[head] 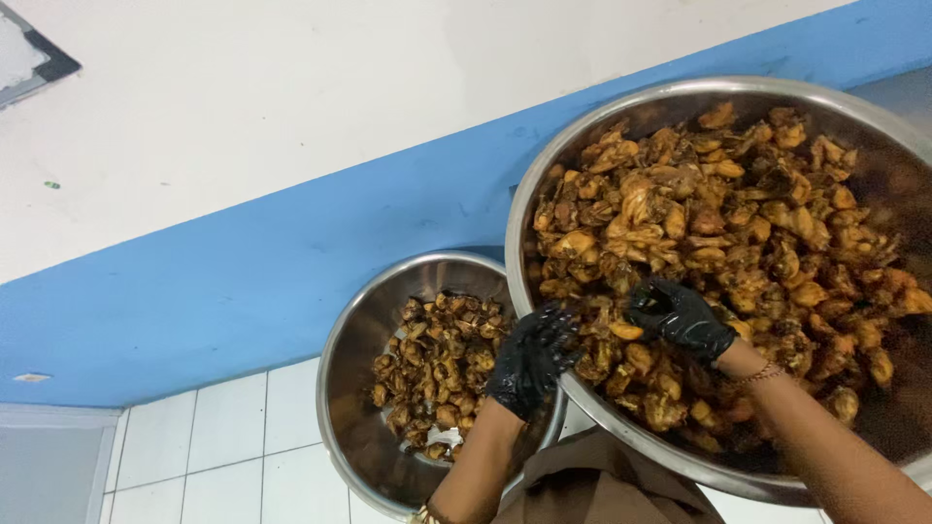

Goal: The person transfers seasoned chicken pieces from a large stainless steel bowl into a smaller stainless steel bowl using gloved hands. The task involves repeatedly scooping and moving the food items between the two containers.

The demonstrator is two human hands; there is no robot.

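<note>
A large steel bowl [544, 175] at the right is heaped with browned, cooked meat pieces [718, 223]. My right hand [680, 318], in a black glove, rests inside it, fingers closed on some pieces near the lower left of the heap. My left hand [529, 359], also in a black glove, reaches over the big bowl's near rim and grips pieces there. A smaller steel bowl [354, 330] sits to the left, partly filled with the same browned pieces [437, 364]; my left forearm crosses above its right side.
Both bowls stand on a white tiled surface [233, 437]. Behind them runs a wall painted blue [243, 272] below and white [291, 87] above. Brown cloth [602, 485] shows at the bottom edge between my arms.
</note>
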